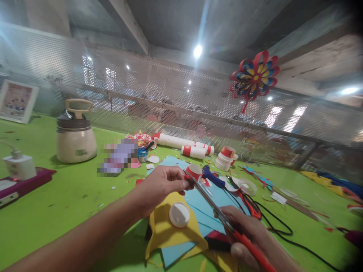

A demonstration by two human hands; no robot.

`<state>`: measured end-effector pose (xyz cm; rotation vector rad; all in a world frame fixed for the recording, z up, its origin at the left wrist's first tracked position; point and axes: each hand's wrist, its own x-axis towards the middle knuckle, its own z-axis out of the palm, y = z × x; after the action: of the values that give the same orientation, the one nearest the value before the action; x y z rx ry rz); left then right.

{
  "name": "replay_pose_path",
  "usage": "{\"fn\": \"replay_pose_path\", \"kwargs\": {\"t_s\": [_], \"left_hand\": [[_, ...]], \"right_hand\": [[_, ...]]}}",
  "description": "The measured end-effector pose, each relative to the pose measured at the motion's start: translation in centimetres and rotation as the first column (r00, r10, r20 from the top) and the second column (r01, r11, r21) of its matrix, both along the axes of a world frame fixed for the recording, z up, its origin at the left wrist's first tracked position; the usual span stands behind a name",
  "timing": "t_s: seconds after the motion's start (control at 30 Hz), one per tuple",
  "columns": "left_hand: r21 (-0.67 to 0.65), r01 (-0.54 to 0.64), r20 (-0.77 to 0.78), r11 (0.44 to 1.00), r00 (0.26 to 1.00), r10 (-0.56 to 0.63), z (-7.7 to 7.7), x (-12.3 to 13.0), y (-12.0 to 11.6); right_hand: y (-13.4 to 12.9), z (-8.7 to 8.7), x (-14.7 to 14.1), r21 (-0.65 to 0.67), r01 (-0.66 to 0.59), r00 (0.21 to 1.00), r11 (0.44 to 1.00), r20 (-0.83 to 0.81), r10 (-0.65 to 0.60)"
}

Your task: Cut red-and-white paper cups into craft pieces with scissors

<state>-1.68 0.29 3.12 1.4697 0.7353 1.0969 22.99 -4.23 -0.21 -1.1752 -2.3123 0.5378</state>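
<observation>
My left hand (167, 182) is closed, its thumb and fingers pinching a red paper cup piece (194, 171) with a pale inside. Long metal scissors (210, 199) with red handles are gripped in my right hand (249, 232). Their blades reach up and left, with the tips at the red piece, close to my left fingertips. Whether the blades are parted is hard to see. Below my hands lies yellow paper (161, 223) with a round white disc (179, 215) on it. Light blue paper sheets (198, 202) spread underneath.
A blue glue gun (213, 176) with a black cable (279, 230) lies beyond my right hand. Farther back are stacked paper cups (225, 160), a cup roll (193, 152) and a blue jar (143, 155). At left stand a beige kettle (76, 143) and a power strip (25, 186).
</observation>
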Motion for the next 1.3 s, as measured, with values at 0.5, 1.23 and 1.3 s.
{"fn": "replay_pose_path", "kwargs": {"t_s": [0.5,1.23,1.3], "left_hand": [[-0.041,0.053,0.081,0.998,0.996,-0.049,-0.3,0.0,0.2],[-0.034,0.065,0.089,0.997,0.994,-0.062,-0.2,0.0,0.2],[-0.032,0.066,0.084,0.997,0.994,-0.063,-0.2,0.0,0.1]], "right_hand": [[1.4,-2.0,0.6,0.009,-0.078,0.991,0.997,-0.107,0.079],[0.6,-1.0,0.1,-0.044,-0.084,0.987,0.996,-0.139,0.077],[0.7,-1.1,0.2,-0.040,-0.090,0.987,0.995,-0.135,0.084]]}}
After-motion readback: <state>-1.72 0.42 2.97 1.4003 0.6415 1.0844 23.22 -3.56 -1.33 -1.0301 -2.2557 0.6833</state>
